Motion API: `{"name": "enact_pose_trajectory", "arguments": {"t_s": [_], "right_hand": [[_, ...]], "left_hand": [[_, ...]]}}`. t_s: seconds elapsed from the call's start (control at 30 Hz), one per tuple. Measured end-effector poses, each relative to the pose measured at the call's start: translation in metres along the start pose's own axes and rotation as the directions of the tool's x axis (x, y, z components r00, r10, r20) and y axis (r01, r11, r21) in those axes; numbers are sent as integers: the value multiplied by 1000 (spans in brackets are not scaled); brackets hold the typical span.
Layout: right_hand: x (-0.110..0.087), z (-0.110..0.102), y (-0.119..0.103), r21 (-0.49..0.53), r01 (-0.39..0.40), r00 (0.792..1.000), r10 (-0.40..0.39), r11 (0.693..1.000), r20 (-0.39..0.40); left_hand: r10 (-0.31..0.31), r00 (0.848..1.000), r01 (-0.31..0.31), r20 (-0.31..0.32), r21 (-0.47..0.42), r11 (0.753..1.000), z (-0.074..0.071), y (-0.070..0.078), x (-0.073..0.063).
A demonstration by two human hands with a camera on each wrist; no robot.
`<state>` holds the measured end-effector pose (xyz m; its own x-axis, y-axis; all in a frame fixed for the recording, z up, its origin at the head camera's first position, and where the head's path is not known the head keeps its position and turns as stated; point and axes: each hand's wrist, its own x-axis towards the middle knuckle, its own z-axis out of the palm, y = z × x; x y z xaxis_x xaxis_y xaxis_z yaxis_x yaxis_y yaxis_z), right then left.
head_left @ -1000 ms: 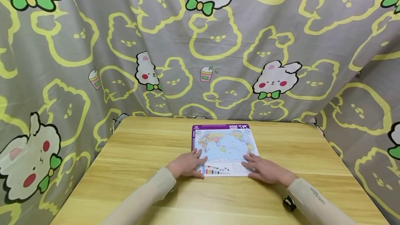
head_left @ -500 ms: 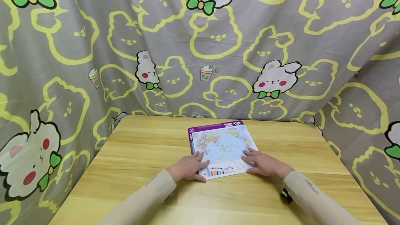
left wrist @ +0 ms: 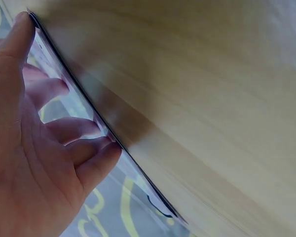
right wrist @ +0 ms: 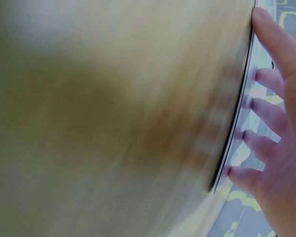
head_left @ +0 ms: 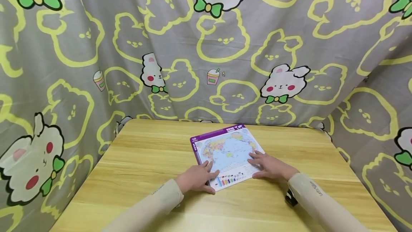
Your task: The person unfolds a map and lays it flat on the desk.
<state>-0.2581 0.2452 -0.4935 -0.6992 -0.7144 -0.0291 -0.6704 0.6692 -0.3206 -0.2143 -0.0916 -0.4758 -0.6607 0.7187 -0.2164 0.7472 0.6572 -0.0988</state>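
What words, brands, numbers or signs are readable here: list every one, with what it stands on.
"Lets", on the right sleeve; what follows is unclear.
Left sleeve: print too blurred to read.
Map sheet: lettering on the purple header, side strip and legend too small to read; no numbers legible.

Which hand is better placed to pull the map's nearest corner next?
Probably the left hand: its thumb lies at that corner, while the right hand touches the opposite side of the map.
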Motion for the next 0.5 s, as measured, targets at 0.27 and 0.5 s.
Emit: {"name": "enact_pose_trajectory", "arguments": {"t_s": [0.27,0.5], "right_hand": [[7,-2,4,23,-13,1000,13,1000,0],[13,-4,8,42,-58,998,56,997,40]], "left_hand": [[8,1000,-7,-20,42,999,2,13,2],[19,1000,-19,-8,32,999,1,22,4]]}}
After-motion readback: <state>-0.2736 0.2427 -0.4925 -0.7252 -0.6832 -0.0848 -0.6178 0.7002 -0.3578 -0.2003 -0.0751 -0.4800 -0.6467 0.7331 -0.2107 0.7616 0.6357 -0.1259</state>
